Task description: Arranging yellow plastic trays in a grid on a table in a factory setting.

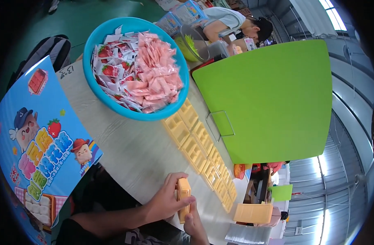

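Observation:
Both my hands hold a small yellow-orange plastic box near the table's front edge. My left hand wraps round its side, thumb laid across it. Against its lower end presses my right hand, only partly in view. Beyond them a row of yellow plastic trays with compartments runs across the table; any contents are too small to make out. At the row's far end stands a turquoise basin, heaped with strawberry-printed sachets on one side and pink pieces in clear wrappers on the other.
A large green board with a wire bracket rises beyond the trays. At the left is a blue printed carton. Another person works near a tub with green packets. An orange box stands at the right.

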A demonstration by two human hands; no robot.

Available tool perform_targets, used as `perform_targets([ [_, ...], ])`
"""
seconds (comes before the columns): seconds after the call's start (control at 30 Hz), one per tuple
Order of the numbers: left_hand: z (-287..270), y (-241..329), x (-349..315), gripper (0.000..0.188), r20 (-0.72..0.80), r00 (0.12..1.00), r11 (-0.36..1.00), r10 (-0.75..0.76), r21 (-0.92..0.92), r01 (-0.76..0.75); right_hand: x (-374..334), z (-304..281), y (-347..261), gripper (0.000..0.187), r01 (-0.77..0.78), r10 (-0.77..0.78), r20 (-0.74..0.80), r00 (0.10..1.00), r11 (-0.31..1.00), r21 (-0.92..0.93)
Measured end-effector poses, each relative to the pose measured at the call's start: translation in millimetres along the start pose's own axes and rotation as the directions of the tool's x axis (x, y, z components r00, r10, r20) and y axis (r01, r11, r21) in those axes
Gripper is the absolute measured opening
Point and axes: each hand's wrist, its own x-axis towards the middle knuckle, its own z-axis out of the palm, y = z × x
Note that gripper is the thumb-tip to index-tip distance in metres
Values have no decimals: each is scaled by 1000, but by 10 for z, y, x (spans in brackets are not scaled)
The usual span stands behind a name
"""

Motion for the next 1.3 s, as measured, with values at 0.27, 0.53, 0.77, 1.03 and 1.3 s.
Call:
perform_targets([
  [0.27,5,-214,-40,65,-21,998,998,52,-27,-52,37,-12,-253,85,7,-9,-49,999,999,-33],
  [0.53,-10,-110,0,62,-64,992,975,107,-189,-117,221,-507,-254,76,184,-181,35,983,950,-251],
  [0.77,-66,441,-306,70,-367,919,977,147,-89,-192,770,-476,-303,60,286,-399,-105,911,794,-537],
  [1.03,-235,739,-613,72,-351,895,961,275,71,-268,1516,266,-368,57,304,-567,-51,822,513,-802],
  [1.3,-302,755,-597,68,-320,918,972,235,78,-222,1561,305,-442,56,240,-469,-14,883,477,-846],
])
